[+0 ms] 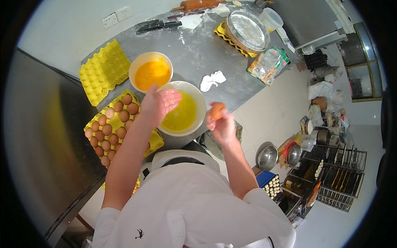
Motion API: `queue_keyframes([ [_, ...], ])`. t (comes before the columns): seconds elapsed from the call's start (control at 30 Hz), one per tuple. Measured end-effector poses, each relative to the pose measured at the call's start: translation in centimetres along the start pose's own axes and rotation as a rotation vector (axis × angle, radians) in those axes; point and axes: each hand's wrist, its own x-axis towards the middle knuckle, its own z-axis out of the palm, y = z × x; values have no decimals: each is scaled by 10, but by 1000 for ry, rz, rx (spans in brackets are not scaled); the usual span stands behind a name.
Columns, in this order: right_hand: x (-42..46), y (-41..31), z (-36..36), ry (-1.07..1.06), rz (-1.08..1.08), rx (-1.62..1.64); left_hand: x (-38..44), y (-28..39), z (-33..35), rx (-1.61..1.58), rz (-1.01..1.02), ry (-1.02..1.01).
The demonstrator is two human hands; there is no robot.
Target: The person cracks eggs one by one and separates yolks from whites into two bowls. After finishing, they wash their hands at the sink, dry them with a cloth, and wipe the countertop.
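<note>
My left hand (159, 104), wet and palm up with its fingers apart, is over the left rim of a white bowl (201, 107) that contains clear yellow egg white (183, 114). Just right of that bowl, my right hand (220, 121) holds a brown egg (217, 111); the hand is slightly blurred. A second white bowl (132, 73) with orange yolk (152, 76) stands beyond my left hand. Brown eggs (107, 129) fill much of a yellow egg tray (116, 122) at the left, partly hidden by my left forearm.
An empty yellow egg tray (104, 71) lies back left. Crumpled white tissue (212, 81) rests on the grey table (186, 55). Farther back are knives (158, 26), a rolling pin (200, 4), a floured sieve (248, 31) and a plastic package (269, 65). Below the table's right edge is a bag-lined bin (214, 144).
</note>
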Motion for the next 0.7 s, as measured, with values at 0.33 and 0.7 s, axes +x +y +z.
queue_keyframes([
  [0.33,31,-6,6,79,-474,-1572,5,-36,-3,-14,-122,-1],
  [0.7,20,-9,81,-52,-301,-1211,-10,-46,24,-352,-174,-172],
])
